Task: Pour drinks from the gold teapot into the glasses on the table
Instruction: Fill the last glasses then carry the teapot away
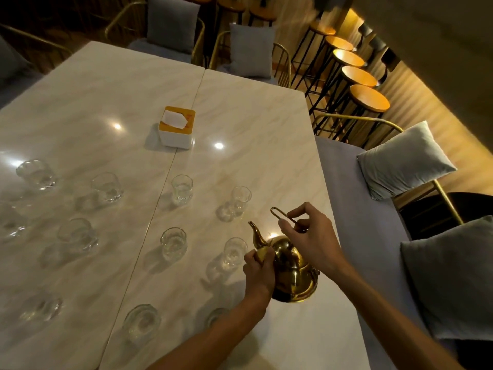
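The gold teapot (292, 265) is sitting at the near right part of the marble-patterned tabletop (106, 97), its curved spout (255, 233) pointing away toward the far left. The right hand (310, 237) is hovering above the pot, its thumb and fingers pinching the thin wire loop handle (280, 214), which is standing up over the lid. The left hand (260, 265) is curling around the pot's left side just below the spout, gripping something gold there; what exactly it is holding is not clear.

Clear glasses are standing in loose rows to the left of the pot. The nearest glass (234, 253) is just beside the left hand, another (240, 201) is beyond it, and two more (173, 244) (182, 189) are lining up further left. Others are spreading toward the left edge, blurred.

A white tissue box (176, 128) with an orange top is resting farther back, a tissue sticking out. No readable writing or label is showing on anything.

Grey cushions (405, 158) are lying on the bench to the right.
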Demonstrator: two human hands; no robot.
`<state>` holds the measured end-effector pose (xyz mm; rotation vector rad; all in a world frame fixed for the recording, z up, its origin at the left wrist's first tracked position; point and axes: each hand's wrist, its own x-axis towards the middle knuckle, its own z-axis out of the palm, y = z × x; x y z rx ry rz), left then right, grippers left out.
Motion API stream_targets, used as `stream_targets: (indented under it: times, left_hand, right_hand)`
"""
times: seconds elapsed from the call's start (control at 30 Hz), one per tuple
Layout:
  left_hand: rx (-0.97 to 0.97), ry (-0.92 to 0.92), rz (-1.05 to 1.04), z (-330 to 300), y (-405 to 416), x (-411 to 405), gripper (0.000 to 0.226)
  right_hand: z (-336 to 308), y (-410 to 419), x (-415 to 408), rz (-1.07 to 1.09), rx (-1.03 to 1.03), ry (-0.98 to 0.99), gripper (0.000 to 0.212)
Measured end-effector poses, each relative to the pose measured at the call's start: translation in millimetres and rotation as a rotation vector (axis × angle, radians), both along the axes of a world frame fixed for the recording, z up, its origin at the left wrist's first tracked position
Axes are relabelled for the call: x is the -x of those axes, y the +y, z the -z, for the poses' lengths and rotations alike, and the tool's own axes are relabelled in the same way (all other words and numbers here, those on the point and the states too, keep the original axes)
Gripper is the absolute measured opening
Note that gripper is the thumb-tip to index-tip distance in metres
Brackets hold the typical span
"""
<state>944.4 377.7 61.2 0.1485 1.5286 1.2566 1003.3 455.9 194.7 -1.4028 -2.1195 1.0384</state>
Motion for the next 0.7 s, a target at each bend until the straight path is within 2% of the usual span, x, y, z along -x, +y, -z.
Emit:
stream_targets:
  times: [0.2,0.27,0.33,0.53,0.63,0.7]
  left_hand:
    - [-0.153,0.265,0.01,-30.0,40.1,30.9,0.076]
    - [-0.185,0.308,0.028,-44.0,57.0,43.4,0.091]
    - [-0.231,0.324,0.045,-61.9,76.0,53.2,0.095]
    - [-0.249,0.361,0.027,-100.2,125.8,72.0,0.088]
    - [-0.256,0.405,-0.012,-101.7,145.2,76.7,0.069]
    - [-0.231,0.413,-0.026,-97.3,155.9,76.7,0.065]
  right_hand:
    - [-24.1,28.1,-8.0,-0.116,-0.03,0.173,0.032]
    - [-34.1,40.6,-9.0,-0.175,-0.082,0.233,0.034]
    - [-45.4,55.3,-8.1,-0.2,-0.127,0.299,0.036]
    - [-74.9,93.0,8.1,-0.225,-0.228,0.43,0.042]
    - [-69.0,113.8,16.2,-0.179,-0.289,0.434,0.042]
    - [-57.8,127.1,22.0,-0.101,-0.333,0.431,0.035]
